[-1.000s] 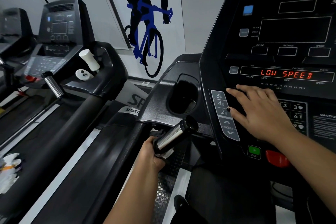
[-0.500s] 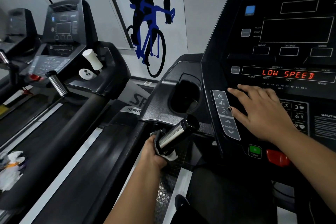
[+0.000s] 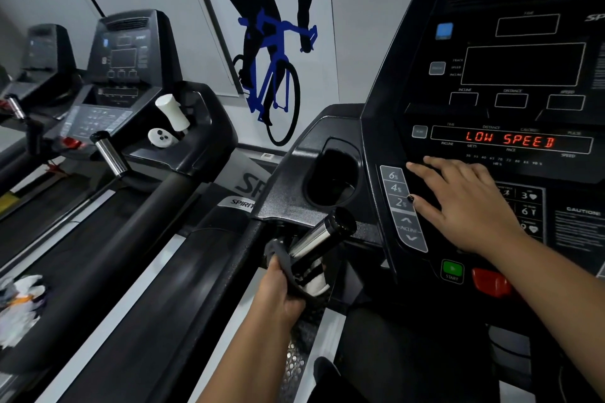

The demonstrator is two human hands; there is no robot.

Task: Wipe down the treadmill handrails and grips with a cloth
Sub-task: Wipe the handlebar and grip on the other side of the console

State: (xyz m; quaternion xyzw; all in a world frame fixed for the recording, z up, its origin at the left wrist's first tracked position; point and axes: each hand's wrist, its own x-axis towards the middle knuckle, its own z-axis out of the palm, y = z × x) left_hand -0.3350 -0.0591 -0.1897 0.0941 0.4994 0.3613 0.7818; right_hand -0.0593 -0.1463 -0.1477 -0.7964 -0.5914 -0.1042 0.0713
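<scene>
Head view: nearest, the left hand (image 3: 278,299) is curled round a dark grey and white cloth (image 3: 296,271), clamping it against the lower end of the chrome grip (image 3: 316,237). The grip slants up to the right and ends in a black cap, and its upper part is bare and shiny. Left of it, the black side handrail (image 3: 196,271) runs down toward the lower left edge. The right hand (image 3: 468,206) lies flat on the console (image 3: 393,82) with its fingers straight and spread, holding nothing. Its thumb tip sits at the edge of the incline keys (image 3: 401,203), by the 2% key. Just below that wrist are the green start button (image 3: 452,269) and a red button (image 3: 491,281). Above the fingers, the red display (image 3: 510,140) reads LOW SPEED. An oval cup holder (image 3: 330,177) is sunk into the console wing above the grip. Farther left stands a second treadmill (image 3: 131,75), with a white bottle (image 3: 172,111) and a round white controller (image 3: 160,138) on its console tray. A crumpled white bundle (image 3: 19,307) lies at the left edge. On the far wall is a cyclist graphic (image 3: 271,59) in black and blue.
</scene>
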